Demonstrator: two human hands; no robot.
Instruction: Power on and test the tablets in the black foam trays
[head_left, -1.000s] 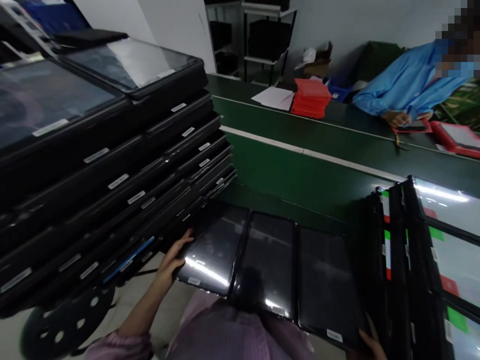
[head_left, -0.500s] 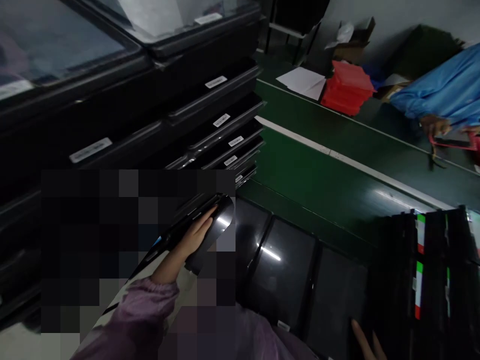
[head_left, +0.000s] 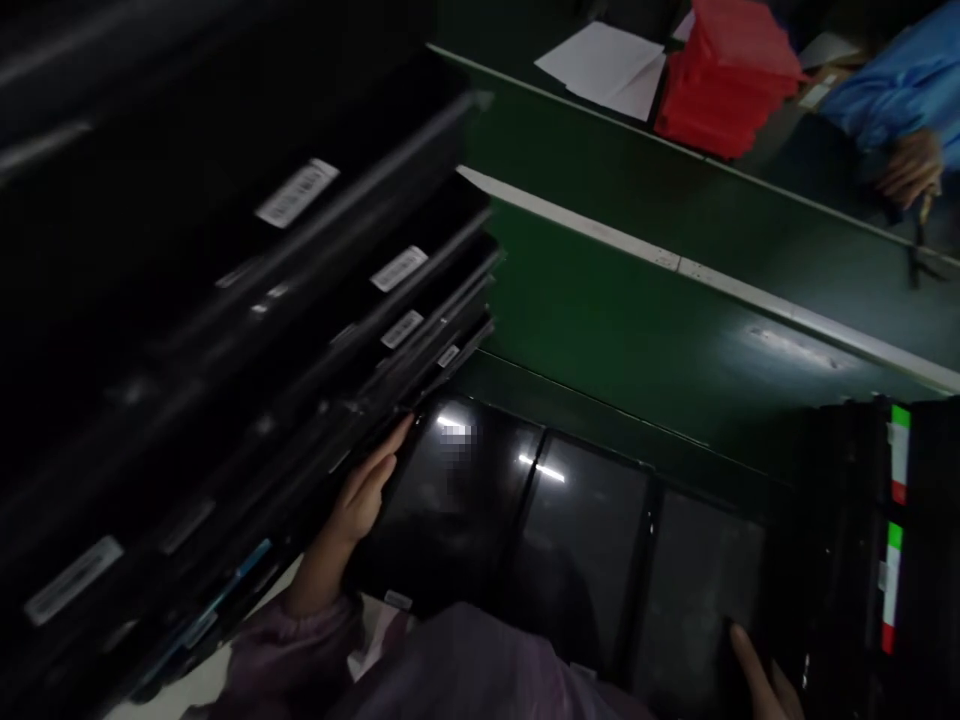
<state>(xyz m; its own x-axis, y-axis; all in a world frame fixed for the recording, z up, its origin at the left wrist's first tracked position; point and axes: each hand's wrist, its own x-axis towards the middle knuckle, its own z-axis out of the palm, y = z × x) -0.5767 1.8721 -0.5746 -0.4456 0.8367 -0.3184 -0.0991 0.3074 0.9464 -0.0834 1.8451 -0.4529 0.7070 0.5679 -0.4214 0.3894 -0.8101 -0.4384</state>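
Black three-section tray (head_left: 646, 540) in front of me, tight at the sides, roomier up front

Barcoded tray stack (head_left: 307, 290) crowds my left hand (head_left: 366, 500), fingers along the tray's left edge, can't tell if they're gripping. Bare green tabletop (head_left: 592, 310) past the far edge. Right hand (head_left: 761, 680) at the right edge, grip unclear, dark stack (head_left: 851, 540) just beside it.

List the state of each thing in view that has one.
Black tray: glossy, in three sections, between both hands
Left hand: at the tray's left edge
Right hand: at the tray's right edge, partly out of frame
Left-side black trays: stacked, labelled
Red items: stacked
White papers: lying flat
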